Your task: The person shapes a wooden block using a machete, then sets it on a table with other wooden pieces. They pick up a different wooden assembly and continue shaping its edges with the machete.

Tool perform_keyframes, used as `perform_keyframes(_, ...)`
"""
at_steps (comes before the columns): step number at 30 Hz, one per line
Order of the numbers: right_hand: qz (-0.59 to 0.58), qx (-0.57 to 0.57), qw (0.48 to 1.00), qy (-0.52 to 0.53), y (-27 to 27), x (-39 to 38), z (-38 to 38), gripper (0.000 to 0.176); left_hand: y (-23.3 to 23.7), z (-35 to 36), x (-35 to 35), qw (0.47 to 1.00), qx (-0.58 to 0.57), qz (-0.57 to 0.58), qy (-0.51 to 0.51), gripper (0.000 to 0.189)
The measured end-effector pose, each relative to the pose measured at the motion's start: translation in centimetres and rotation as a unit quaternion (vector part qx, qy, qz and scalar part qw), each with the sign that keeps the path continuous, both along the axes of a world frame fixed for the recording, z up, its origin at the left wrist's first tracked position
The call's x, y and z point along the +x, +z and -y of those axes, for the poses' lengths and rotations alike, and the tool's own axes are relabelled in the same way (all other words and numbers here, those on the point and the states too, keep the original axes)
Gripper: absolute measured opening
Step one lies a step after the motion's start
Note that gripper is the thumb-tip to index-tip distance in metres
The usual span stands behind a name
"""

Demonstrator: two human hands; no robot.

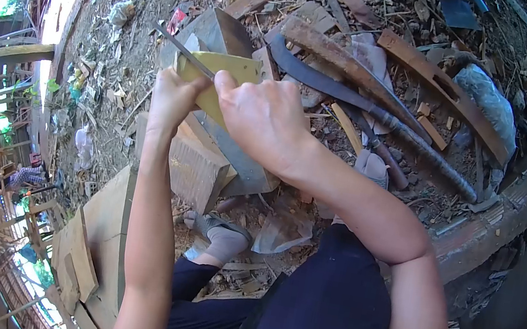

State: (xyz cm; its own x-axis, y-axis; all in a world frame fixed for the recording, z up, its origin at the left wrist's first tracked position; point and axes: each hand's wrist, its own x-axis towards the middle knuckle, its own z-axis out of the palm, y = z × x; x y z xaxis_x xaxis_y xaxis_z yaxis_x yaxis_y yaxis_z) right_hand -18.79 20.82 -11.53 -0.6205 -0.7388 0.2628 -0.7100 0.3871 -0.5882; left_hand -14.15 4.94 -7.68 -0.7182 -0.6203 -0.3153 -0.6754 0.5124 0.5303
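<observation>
In the head view, my right hand (pixel 263 119) is closed around the near end of a thin, dark metal bar (pixel 181 50), perhaps a file or a blade. The bar slants up and left across a yellowish flat piece of wood (pixel 235 68). My left hand (pixel 173 98) is closed at that wood's left edge, its thumb close to the bar. Beneath both hands stand a grey-faced block (pixel 231 30) and a pale squared timber (pixel 195 170). How the left fingers wrap the wood is partly hidden.
Right of my hands lie a curved blade (pixel 323 83) with a wrapped handle and a slotted brown wooden piece (pixel 449 90). A clear plastic bag (pixel 490 99) sits beyond. Wide boards (pixel 97 227) lean at lower left. A person (pixel 22 175) is far off left.
</observation>
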Motion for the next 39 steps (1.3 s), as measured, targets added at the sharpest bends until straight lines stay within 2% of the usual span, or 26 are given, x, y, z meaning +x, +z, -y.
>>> perform_keyframes(1,-0.002,-0.003,1.0,-0.003,0.7,-0.1,-0.5,0.01,-0.2,0.3,0.1,1.0,0.019,-0.011,0.023,0.02)
perform_keyframes(2,0.002,0.008,1.0,-0.011,1.3,-0.1,-1.2,0.01,-1.1,1.6,0.5,0.999,0.008,-0.028,-0.02,0.022)
perform_keyframes(5,-0.008,0.048,0.999,0.0,0.8,-0.1,-1.7,0.012,-1.8,1.1,0.1,0.999,0.0,-0.038,0.011,0.023)
perform_keyframes(7,-0.022,0.069,0.997,-0.003,0.3,-0.5,-1.1,0.014,-1.7,1.3,-0.2,0.999,-0.02,-0.044,-0.025,0.026)
perform_keyframes(9,-0.033,0.059,0.998,-0.003,-0.1,-0.9,-0.1,0.014,-1.5,1.1,-0.3,0.999,0.004,-0.028,0.033,0.027)
perform_keyframes(12,-0.037,0.076,0.996,0.008,0.4,-1.0,-0.5,0.014,-1.5,1.1,0.1,0.997,0.021,-0.056,0.041,0.025)
perform_keyframes(15,-0.048,0.118,0.992,0.016,1.4,-0.7,-1.2,0.015,-1.5,1.0,-0.5,1.0,0.007,-0.003,0.005,0.033)
perform_keyframes(16,-0.049,0.12,0.991,0.018,-0.1,-1.7,-0.5,0.015,-1.7,0.7,-1.0,1.0,0.009,-0.004,0.007,0.033)
perform_keyframes(18,-0.067,0.072,0.995,-0.007,-4.6,-4.3,1.7,0.014,-1.8,0.0,-2.0,0.993,-0.099,0.058,-0.04,0.043)
perform_keyframes(20,-0.066,0.08,0.994,-0.023,-5.4,-4.6,1.3,0.012,-2.3,0.4,-3.0,0.989,-0.112,0.071,-0.065,0.045)
perform_keyframes(23,-0.048,0.097,0.994,-0.021,-3.2,-3.7,-1.7,0.011,-2.5,0.1,-4.3,0.99,-0.064,0.114,-0.061,0.046)
perform_keyframes(25,-0.032,0.092,0.995,-0.035,-1.9,-2.6,-3.4,0.012,-3.2,-1.1,-4.6,0.981,-0.128,0.113,-0.096,0.046)
perform_keyframes(26,0.024,0.111,0.993,-0.037,-2.3,-3.1,-3.1,0.013,-3.5,-1.6,-4.8,0.981,-0.124,0.111,-0.101,0.046)
perform_keyframes(27,0.019,0.113,0.992,-0.045,-3.7,-4.2,-2.8,0.013,-3.5,-1.7,-5.1,0.979,-0.136,0.113,-0.104,0.047)
perform_keyframes(29,0.101,0.147,0.984,-0.009,-7.1,-5.6,-1.6,0.018,-3.6,-1.5,-4.8,0.975,-0.153,0.115,-0.109,0.048)
perform_keyframes(32,0.171,0.146,0.974,-0.004,-7.0,-5.1,-1.5,0.023,-2.6,0.3,-3.3,0.982,-0.12,0.089,-0.114,0.044)
perform_keyframes(34,0.183,0.121,0.976,0.016,-5.1,-3.7,-1.8,0.023,-0.5,0.1,-1.1,0.997,0.034,0.011,-0.071,0.038)
perform_keyframes(35,0.184,0.097,0.978,0.022,-4.5,-3.3,-1.7,0.023,0.3,0.3,-0.3,0.996,0.013,0.0,-0.091,0.033)
perform_keyframes(37,0.155,0.071,0.985,0.036,-4.7,-2.1,-1.2,0.022,1.3,0.9,0.5,0.998,-0.009,0.037,-0.054,0.033)
perform_keyframes(39,0.128,0.058,0.99,0.021,-4.9,-2.0,0.4,0.019,1.3,1.5,1.4,0.999,0.011,0.016,-0.033,0.032)
